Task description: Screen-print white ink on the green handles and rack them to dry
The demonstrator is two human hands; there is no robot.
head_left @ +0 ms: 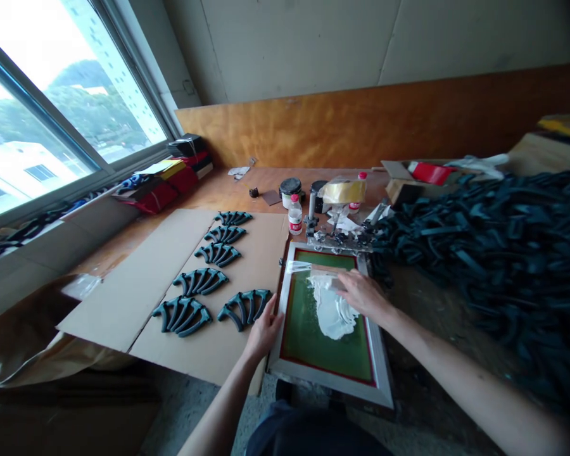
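A silk-screen frame (382, 380) with green mesh lies before me, and white ink (335, 316) is spread over the middle of its mesh. My right hand (361, 292) grips a wooden-handled squeegee (323, 269) near the far end of the mesh, at the ink's upper edge. At the frame's left side, my left hand (265, 326) has its fingers bent in beside the nearest group of dark green curved handles (242, 309). What those fingers hold, if anything, is hidden. Several more fans of curved handles (201, 280) rest on the cardboard (185, 354).
A large heap of dark green curved pieces (498, 253) fills the right side. Behind the frame stand a metal hinge clamp (342, 239), a plastic bottle (295, 215) and a tub (291, 192). A wooden board (313, 136) backs the table; a window (71, 82) is at left.
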